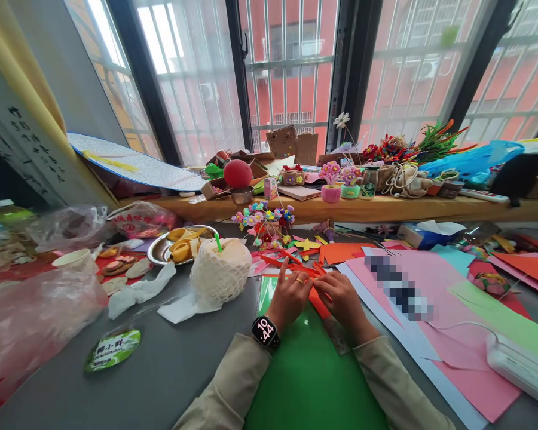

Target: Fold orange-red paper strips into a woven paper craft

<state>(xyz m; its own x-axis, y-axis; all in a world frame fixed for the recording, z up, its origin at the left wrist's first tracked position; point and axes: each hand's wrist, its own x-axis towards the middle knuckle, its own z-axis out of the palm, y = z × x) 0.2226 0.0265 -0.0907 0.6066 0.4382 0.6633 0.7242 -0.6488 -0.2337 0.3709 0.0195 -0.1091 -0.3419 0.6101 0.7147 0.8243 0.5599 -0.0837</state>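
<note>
Both hands work close together over a glossy green sheet on the table. My left hand, with a ring and a watch on the wrist, has its fingers bent down on folded red-orange paper, one finger pointing up. My right hand pinches the same paper from the right. Fingers cover much of the paper, so its exact shape is hidden. Just beyond the fingertips lie loose red paper strips. A clear strip, possibly a ruler, lies partly under my right hand.
To the left stand a coconut in white foam netting with a green straw and a metal bowl of peels. Coloured paper and a white device with a cable lie right. Pipe-cleaner flowers stand behind, before a cluttered windowsill.
</note>
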